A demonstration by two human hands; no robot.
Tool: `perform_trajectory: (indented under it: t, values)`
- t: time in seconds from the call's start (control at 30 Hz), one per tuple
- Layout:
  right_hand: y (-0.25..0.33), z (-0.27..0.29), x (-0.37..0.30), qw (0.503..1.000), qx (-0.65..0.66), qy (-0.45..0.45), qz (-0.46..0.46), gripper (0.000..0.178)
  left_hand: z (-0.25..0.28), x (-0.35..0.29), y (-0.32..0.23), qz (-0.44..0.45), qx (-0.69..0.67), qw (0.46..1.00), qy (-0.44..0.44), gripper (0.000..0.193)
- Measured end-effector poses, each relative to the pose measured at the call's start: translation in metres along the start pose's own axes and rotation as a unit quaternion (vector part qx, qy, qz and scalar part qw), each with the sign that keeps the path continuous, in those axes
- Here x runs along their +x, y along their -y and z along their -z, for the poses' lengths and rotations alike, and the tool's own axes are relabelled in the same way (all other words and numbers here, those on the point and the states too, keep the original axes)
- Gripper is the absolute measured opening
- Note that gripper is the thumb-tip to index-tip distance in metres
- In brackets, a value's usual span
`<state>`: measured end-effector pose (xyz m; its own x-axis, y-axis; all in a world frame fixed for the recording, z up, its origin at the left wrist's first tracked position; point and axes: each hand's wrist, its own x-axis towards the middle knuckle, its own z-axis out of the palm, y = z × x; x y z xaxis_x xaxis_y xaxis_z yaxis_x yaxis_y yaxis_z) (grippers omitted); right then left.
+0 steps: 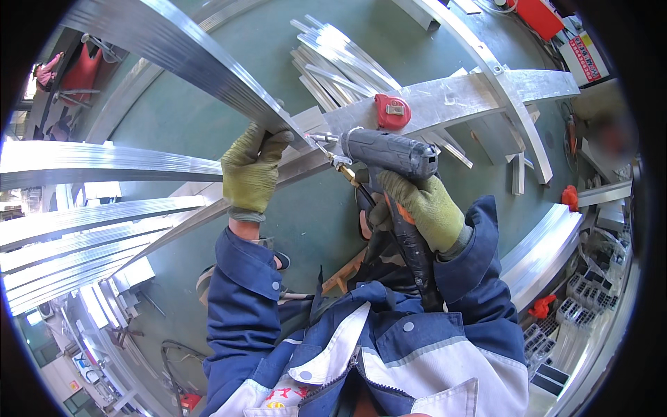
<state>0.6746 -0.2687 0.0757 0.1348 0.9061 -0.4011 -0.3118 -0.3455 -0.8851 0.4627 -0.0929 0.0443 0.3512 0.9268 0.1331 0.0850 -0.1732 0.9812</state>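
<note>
My left hand point(250, 170), in a yellow-green work glove, closes on the end of a long ribbed aluminium profile point(187, 52) that runs up to the far left. My right hand point(432, 212), gloved alike, is wrapped round the grip of a dark cordless drill point(389, 151). The drill points left, its bit at or very near the profile's end beside my left fingers; exact contact is too small to tell. Just below the drill's nose shows a brass fitting point(347, 172) on a black hose; whether my right hand also holds it I cannot tell.
A red tape measure point(393, 111) lies on an aluminium beam point(451, 97) right of the drill. Several profiles point(111, 163) rest at the left. A pile of thin strips point(340, 62) lies on the green floor beyond. Stacked profiles point(542, 254) stand at the right.
</note>
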Motion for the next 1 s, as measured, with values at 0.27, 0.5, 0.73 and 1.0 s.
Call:
perform_trajectory:
  t: [0.27, 0.5, 0.73, 1.0]
  values:
    - [0.001, -0.002, -0.001, 1.000, 0.009, 0.003, -0.017, 0.036, 0.001, 0.001, 0.007, -0.010, -0.023, 1.000, 0.005, 0.041]
    - [0.002, -0.007, 0.000, 1.000, -0.014, -0.002, 0.009, 0.034, 0.002, 0.001, 0.012, -0.028, -0.019, 0.999, 0.008, 0.043]
    - [0.002, -0.006, -0.001, 1.000, -0.016, 0.009, -0.006, 0.041, 0.001, 0.000, 0.012, -0.032, -0.020, 0.999, 0.001, 0.044]
    - [0.001, -0.009, 0.000, 1.000, 0.009, -0.005, -0.005, 0.033, 0.003, 0.001, 0.016, -0.018, 0.018, 1.000, -0.008, 0.036]
